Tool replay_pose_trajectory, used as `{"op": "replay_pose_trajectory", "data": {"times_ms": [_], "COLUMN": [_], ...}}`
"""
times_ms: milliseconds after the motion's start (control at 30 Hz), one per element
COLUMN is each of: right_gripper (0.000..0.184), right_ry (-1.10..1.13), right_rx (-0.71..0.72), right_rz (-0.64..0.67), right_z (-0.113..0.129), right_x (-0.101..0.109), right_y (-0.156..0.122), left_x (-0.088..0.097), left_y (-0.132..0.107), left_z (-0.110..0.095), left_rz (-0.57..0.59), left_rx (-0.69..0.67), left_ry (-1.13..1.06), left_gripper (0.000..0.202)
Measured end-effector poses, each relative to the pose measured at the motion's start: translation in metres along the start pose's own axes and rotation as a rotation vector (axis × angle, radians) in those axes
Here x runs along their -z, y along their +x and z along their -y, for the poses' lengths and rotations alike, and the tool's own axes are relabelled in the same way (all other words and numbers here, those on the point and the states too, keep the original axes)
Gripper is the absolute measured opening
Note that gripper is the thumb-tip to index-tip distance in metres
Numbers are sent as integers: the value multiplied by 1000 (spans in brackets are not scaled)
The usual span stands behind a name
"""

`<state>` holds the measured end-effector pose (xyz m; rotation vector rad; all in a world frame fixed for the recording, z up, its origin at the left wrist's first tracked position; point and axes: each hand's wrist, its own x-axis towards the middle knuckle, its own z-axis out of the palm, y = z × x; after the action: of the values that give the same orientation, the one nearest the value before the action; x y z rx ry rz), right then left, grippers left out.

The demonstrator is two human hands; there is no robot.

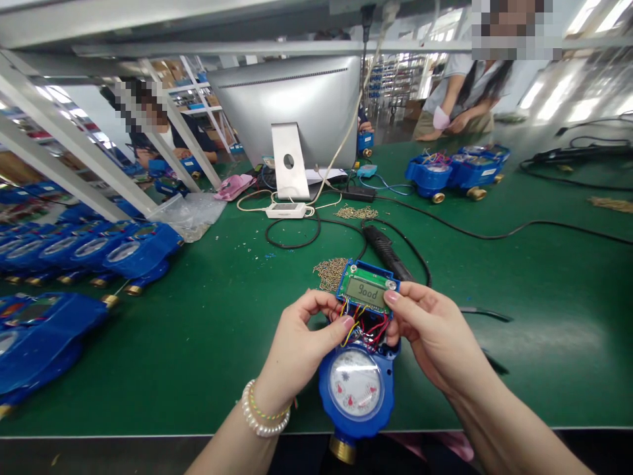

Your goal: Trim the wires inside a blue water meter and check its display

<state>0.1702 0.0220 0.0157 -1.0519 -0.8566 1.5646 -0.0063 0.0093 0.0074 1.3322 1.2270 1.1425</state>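
A blue water meter [355, 396] with a round white dial and a brass end stands at the near table edge. Above its dial a green circuit board [366, 285] in a blue frame is tilted toward me, its small display reading "good". My right hand [420, 320] pinches the board's right side, thumb on its front corner. My left hand [309, 336] is closed at the board's lower left, its thumb and fingers on the red and yellow wires [363, 323] between board and meter. Some fingertips are hidden behind the board.
Brass screws [331, 273] lie in a pile behind the meter, near a black electric screwdriver [388, 252] with its cable. Rows of blue meters [119, 254] stand on the left. A silver monitor [291, 99] rises at the back; co-workers sit beyond it.
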Motion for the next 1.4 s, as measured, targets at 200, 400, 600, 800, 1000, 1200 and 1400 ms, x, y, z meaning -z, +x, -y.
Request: {"op": "replay_pose_trajectory", "data": {"times_ms": [200,400,600,800,1000,1200,1400], "right_gripper": [35,32,32,29,30,31,32], "right_ry": [-22,-28,-9,-15,-25,-15,-26], "right_rx": [6,24,30,35,39,47,49], "right_rz": [-16,-17,-36,-43,-41,-40,-38], "right_z": [-1,-2,-3,-3,-2,-3,-3], "right_x": [-1,0,-1,-2,-3,-3,-2], "right_y": [0,-1,0,-1,-2,-1,-1], "left_x": [5,6,5,7,8,8,7], "left_y": [1,1,0,0,1,-2,-1], "left_z": [-7,-12,-12,-12,-12,-11,-13], "left_rz": [89,92,52,17,47,-26,18], "left_rx": [94,60,66,2,-27,13,34], "left_ry": [-29,167,203,315,394,305,275], "left_gripper": [16,13,12,9,9,11,11]}}
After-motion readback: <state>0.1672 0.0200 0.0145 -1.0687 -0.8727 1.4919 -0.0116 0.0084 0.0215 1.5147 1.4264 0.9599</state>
